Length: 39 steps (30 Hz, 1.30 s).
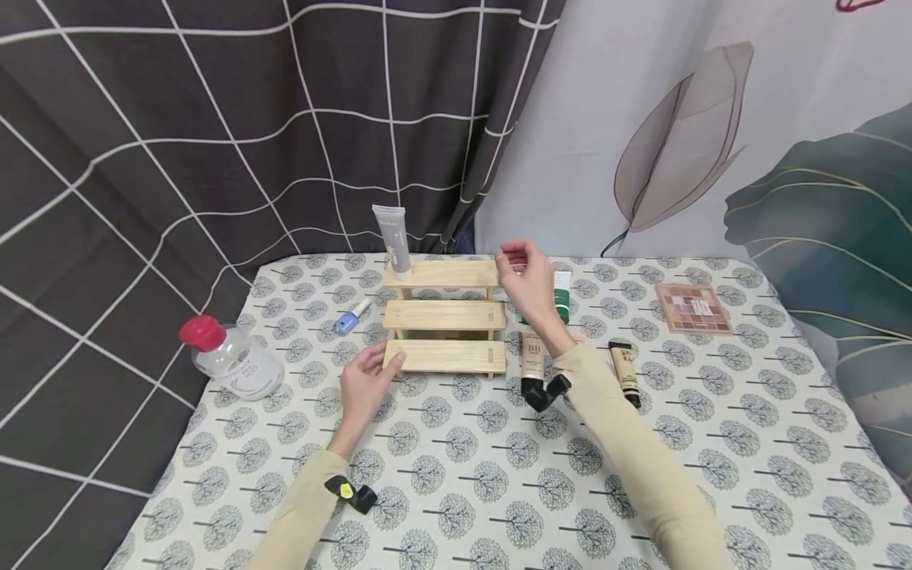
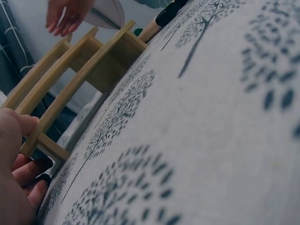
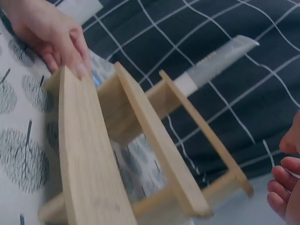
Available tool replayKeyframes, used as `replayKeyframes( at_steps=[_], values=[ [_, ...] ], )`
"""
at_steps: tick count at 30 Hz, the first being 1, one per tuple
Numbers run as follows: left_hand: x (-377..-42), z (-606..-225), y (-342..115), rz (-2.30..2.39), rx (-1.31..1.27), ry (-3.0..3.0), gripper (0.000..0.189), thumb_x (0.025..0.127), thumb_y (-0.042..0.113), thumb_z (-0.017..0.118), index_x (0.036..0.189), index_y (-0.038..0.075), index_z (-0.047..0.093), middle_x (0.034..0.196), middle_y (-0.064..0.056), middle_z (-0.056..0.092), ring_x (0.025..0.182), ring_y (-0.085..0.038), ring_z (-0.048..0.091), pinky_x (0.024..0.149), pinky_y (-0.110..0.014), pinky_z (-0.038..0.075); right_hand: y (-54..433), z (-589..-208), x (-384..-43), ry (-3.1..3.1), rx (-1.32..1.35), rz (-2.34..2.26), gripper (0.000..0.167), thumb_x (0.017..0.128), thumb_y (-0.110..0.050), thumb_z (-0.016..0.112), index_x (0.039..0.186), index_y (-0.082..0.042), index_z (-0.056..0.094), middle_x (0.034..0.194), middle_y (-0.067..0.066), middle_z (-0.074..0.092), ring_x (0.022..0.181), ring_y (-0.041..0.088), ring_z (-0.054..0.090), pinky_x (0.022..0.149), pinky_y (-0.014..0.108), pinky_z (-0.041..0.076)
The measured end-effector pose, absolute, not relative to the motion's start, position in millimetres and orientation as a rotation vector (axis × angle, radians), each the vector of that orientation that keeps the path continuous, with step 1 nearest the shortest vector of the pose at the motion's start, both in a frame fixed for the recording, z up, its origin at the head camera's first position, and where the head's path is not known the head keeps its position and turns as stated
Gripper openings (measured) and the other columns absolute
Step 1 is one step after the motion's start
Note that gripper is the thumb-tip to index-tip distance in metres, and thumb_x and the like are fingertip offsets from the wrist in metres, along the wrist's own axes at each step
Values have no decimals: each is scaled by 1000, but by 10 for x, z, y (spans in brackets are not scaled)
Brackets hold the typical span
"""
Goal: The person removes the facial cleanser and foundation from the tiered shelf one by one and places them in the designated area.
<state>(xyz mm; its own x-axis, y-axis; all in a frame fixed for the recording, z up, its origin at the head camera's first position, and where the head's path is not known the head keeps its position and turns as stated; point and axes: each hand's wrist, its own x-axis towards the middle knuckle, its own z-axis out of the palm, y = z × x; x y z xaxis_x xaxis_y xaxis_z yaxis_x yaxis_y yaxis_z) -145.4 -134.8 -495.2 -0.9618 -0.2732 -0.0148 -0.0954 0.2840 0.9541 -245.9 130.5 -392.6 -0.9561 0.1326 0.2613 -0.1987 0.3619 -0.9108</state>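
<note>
A three-step wooden display rack (image 1: 443, 315) stands on the patterned cloth. My left hand (image 1: 366, 388) grips the left end of its lowest step, the thumb on top and the fingers below, as the left wrist view shows. My right hand (image 1: 526, 279) hovers beside the right end of the top step, its fingers loosely bent and nothing visible in them. On the top step's left end a grey squeeze tube (image 1: 394, 241) stands upright on its cap; it also shows in the right wrist view (image 3: 215, 63).
Left of the rack lie a blue nail polish bottle (image 1: 352, 317) and a clear bottle with a red cap (image 1: 238, 360). To the right are a BB cream tube (image 1: 532, 358), a green tube (image 1: 562, 297), a beige concealer tube (image 1: 624, 372) and an eyeshadow palette (image 1: 694, 309). Curtains hang behind.
</note>
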Motion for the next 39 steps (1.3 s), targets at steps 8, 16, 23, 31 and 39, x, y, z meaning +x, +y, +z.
replayKeyframes(
  at_steps=[8,16,23,31,39],
  values=[
    [-1464,-4971,-1349,-1760,350,-2400,53,85,34,83,127,7,67,120,-18,73,114,-31,71,103,-34,57,961,-3847,-2468,-2365,174,1768,31,97,-13,63,124,2,59,117,17,69,104,29,68,97,36,60],
    [-1464,-4972,-1364,-1759,355,-2404,54,85,35,83,127,5,66,119,-20,73,112,-33,71,100,-32,58,622,-3840,-2526,-2369,325,1789,38,93,-14,71,126,2,60,124,17,68,113,29,67,104,35,56],
    [-1468,-4974,-1362,-1771,343,-2396,55,85,35,82,127,4,66,121,-20,72,113,-33,71,101,-33,58,432,-3852,-2547,-2412,405,1848,50,90,-22,76,133,-4,57,134,16,64,123,32,63,110,38,53],
    [-1470,-4980,-1370,-1768,332,-2397,54,85,36,82,128,6,66,120,-19,73,112,-32,71,101,-31,58,253,-3871,-2549,-2421,421,1900,59,89,-21,78,137,0,52,137,17,62,128,28,60,113,34,50],
    [-1468,-4968,-1373,-1785,330,-2388,55,85,36,82,128,5,66,120,-19,73,113,-32,71,101,-32,58,131,-3889,-2559,-2476,385,1813,57,89,-22,78,136,-2,53,130,16,67,122,27,63,111,35,51]
  ],
)
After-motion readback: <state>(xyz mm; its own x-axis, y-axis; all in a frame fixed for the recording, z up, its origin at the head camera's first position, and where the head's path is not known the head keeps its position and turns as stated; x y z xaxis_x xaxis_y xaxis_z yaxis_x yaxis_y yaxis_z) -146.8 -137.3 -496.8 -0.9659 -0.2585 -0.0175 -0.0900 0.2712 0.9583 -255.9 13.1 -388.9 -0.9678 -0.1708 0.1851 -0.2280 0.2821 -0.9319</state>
